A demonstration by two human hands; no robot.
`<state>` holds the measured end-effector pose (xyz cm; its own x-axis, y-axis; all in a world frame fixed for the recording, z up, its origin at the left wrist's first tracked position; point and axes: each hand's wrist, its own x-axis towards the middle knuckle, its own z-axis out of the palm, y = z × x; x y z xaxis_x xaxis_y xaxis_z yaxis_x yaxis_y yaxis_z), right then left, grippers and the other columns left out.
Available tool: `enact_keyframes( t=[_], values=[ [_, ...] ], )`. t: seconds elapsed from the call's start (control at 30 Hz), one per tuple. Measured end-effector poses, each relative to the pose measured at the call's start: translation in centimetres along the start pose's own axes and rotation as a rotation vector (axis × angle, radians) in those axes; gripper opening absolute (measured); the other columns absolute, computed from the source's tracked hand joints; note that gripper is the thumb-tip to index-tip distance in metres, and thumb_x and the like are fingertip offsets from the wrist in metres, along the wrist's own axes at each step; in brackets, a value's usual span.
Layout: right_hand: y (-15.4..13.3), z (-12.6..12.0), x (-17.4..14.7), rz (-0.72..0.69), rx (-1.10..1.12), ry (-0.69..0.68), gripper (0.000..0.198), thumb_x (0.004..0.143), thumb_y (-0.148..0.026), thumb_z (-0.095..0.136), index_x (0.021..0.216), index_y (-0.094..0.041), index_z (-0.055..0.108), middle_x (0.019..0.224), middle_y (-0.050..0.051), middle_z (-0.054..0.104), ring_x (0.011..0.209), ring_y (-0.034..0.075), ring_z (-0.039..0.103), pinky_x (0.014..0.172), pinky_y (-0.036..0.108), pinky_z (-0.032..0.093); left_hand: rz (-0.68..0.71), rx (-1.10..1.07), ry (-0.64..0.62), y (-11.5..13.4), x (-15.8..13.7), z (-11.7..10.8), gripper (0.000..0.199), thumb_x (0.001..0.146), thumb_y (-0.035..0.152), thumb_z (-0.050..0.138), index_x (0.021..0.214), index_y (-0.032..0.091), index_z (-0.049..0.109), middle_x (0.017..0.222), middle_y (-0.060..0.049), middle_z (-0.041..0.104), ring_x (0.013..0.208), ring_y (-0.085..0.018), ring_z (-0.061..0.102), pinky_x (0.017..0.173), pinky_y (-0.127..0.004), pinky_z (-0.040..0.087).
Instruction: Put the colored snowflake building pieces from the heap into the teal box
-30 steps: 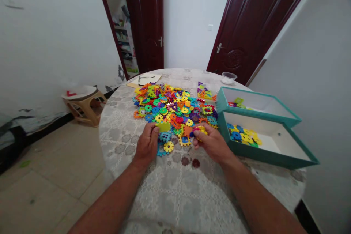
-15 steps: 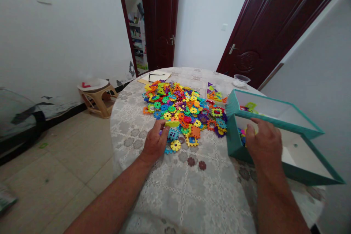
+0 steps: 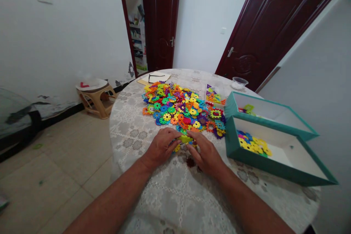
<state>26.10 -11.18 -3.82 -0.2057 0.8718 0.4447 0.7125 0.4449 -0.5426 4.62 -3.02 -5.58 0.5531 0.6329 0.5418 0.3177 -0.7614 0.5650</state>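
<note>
A heap of colourful plastic gear and square pieces [image 3: 181, 108] covers the middle of a round table with a lace cloth [image 3: 175, 190]. My left hand [image 3: 161, 146] and my right hand [image 3: 205, 153] meet at the near edge of the heap. Between their fingertips sits a yellow-green piece [image 3: 185, 139], which both hands pinch. Some loose pieces lie hidden under my fingers. To the right, the nearer teal box [image 3: 276, 151] holds yellow, blue and pink pieces.
A second teal box [image 3: 268, 111] behind the first holds a few pieces. A small clear bowl [image 3: 239, 82] and glasses on paper [image 3: 156, 77] lie at the table's far side. A low stool [image 3: 94, 97] stands on the floor to the left. Dark doors are behind.
My right hand has come back from the near teal box to the heap's edge, where it meets my left hand at the yellow-green piece. The left hand moved slightly nearer.
</note>
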Motion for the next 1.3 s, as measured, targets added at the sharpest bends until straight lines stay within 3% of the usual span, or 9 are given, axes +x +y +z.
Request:
enact_keyframes(
  t=[0.1, 0.2, 0.3, 0.53, 0.77, 0.83, 0.97, 1.17, 1.3],
  values=[
    [0.6, -0.1, 0.2, 0.007, 0.000, -0.008, 0.023, 0.103, -0.024, 0.052, 0.121, -0.023, 0.066, 0.110, 0.010, 0.072, 0.101, 0.025, 0.066, 0.090, 0.038, 0.053, 0.034, 0.005, -0.027, 0.3, 0.1, 0.0, 0.025, 0.103, 0.031, 0.058, 0.123, 0.022, 0.071, 0.113, -0.010, 0.075, 0.112, -0.024, 0.066, 0.101, -0.039, 0.050],
    [2.0, -1.2, 0.4, 0.049, -0.150, 0.207, 0.014, 0.102, -0.022, 0.050, 0.104, -0.022, 0.064, 0.099, 0.009, 0.068, 0.095, 0.024, 0.063, 0.088, 0.037, 0.050, 0.005, 0.018, 0.021, 0.4, 0.1, 0.1, 0.026, 0.101, 0.034, 0.062, 0.124, 0.022, 0.069, 0.114, -0.010, 0.076, 0.112, -0.024, 0.067, 0.104, -0.041, 0.049],
    [3.9, -1.7, 0.7, 0.102, -0.329, 0.331, 0.015, 0.101, -0.021, 0.048, 0.105, -0.020, 0.063, 0.101, 0.010, 0.066, 0.100, 0.026, 0.060, 0.094, 0.039, 0.048, -0.036, 0.091, 0.065, 0.0, 0.1, 0.4, 0.023, 0.099, 0.033, 0.064, 0.117, 0.021, 0.070, 0.114, -0.011, 0.076, 0.113, -0.027, 0.066, 0.104, -0.045, 0.048],
    [4.9, 0.6, 1.5, 0.099, -0.426, 0.112, 0.017, 0.101, -0.023, 0.054, 0.109, -0.018, 0.068, 0.108, 0.013, 0.067, 0.108, 0.027, 0.058, 0.099, 0.041, 0.045, -0.107, 0.213, 0.053, -0.8, 0.1, 1.1, 0.030, 0.081, 0.012, 0.061, 0.108, 0.021, 0.071, 0.113, -0.010, 0.074, 0.114, -0.029, 0.064, 0.105, -0.047, 0.048],
    [4.3, 0.9, 1.3, 0.143, -0.439, 0.078, 0.039, 0.094, -0.044, 0.072, 0.122, -0.016, 0.066, 0.117, 0.015, 0.066, 0.113, 0.030, 0.058, 0.098, 0.041, 0.047, -0.098, 0.214, -0.025, -0.9, 0.1, 0.8, 0.045, 0.066, 0.006, 0.054, 0.105, 0.021, 0.071, 0.111, -0.009, 0.074, 0.111, -0.028, 0.063, 0.104, -0.047, 0.048],
    [4.3, 0.7, 1.3, 0.143, -0.458, 0.059, 0.040, 0.092, -0.042, 0.073, 0.122, -0.017, 0.065, 0.118, 0.015, 0.065, 0.113, 0.030, 0.059, 0.097, 0.041, 0.047, -0.094, 0.212, -0.030, -1.0, 0.1, 0.9, 0.046, 0.067, 0.006, 0.055, 0.107, 0.021, 0.071, 0.113, -0.009, 0.074, 0.113, -0.028, 0.063, 0.105, -0.048, 0.048],
    [4.3, 0.6, 1.3, 0.178, -0.498, 0.041, 0.018, 0.098, -0.032, 0.063, 0.107, -0.017, 0.067, 0.108, 0.013, 0.066, 0.105, 0.027, 0.061, 0.093, 0.036, 0.047, -0.084, 0.213, -0.039, -1.3, 0.0, 1.0, 0.040, 0.075, 0.007, 0.057, 0.110, 0.022, 0.071, 0.114, -0.010, 0.073, 0.114, -0.029, 0.063, 0.106, -0.049, 0.048],
    [4.0, 1.0, 1.3, 0.196, -0.547, 0.086, 0.043, 0.094, -0.046, 0.072, 0.126, -0.018, 0.064, 0.113, 0.014, 0.065, 0.107, 0.030, 0.060, 0.091, 0.038, 0.047, -0.060, 0.172, -0.027, -1.6, -0.1, 1.1, 0.034, 0.084, 0.012, 0.061, 0.116, 0.022, 0.070, 0.119, -0.010, 0.073, 0.117, -0.028, 0.064, 0.107, -0.048, 0.049],
    [3.7, 1.3, 1.5, 0.237, -0.592, 0.085, 0.031, 0.096, -0.036, 0.067, 0.123, -0.020, 0.066, 0.110, 0.013, 0.064, 0.102, 0.028, 0.060, 0.087, 0.036, 0.046, -0.057, 0.145, -0.014, -1.8, 0.0, 1.1, 0.028, 0.088, 0.013, 0.060, 0.112, 0.022, 0.072, 0.116, -0.010, 0.074, 0.116, -0.027, 0.065, 0.107, -0.047, 0.051]
  ],
)
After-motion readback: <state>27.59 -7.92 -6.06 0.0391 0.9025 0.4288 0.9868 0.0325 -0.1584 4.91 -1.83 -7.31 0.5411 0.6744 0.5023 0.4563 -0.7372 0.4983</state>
